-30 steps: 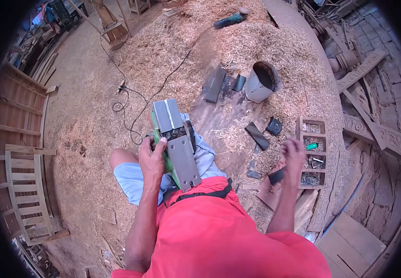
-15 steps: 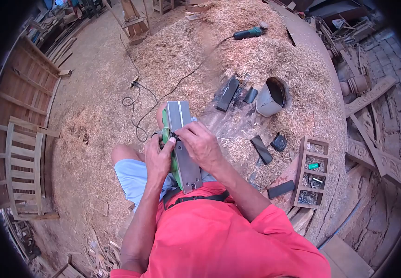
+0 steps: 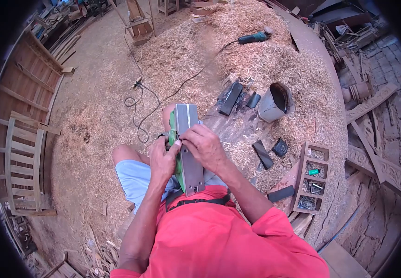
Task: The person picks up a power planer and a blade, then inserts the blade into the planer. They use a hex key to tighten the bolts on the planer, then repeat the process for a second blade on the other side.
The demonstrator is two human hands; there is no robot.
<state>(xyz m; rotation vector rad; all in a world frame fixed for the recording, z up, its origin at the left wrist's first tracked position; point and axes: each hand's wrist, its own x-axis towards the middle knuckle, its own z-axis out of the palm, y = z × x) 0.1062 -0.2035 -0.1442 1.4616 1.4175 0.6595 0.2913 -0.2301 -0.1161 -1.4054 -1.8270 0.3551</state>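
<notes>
A green power planer (image 3: pixel 191 167) rests on my lap with its flat metal sole facing up. My left hand (image 3: pixel 164 156) grips its left side near the middle, the thumb on the edge of the sole. On the right, my right hand (image 3: pixel 205 146) has its fingers pinched at the slot across the middle of the sole; anything small between the fingertips is hidden. A black strap lies across my waist below the planer's lower end.
Right of my knees are a sharpening stone (image 3: pixel 231 98), a metal can (image 3: pixel 272 105), a black block (image 3: pixel 262 154), a tape measure (image 3: pixel 280 148) and a compartment box (image 3: pixel 294 204). An angle grinder (image 3: pixel 254 37) and its cable (image 3: pixel 182 78) lie ahead on shavings. A slatted wooden frame (image 3: pixel 24 162) stands left.
The view has shifted slightly, so the surroundings sit a little lower. Both hands remain at the middle of the planer, with the right fingers slightly re-placed at the slot.
</notes>
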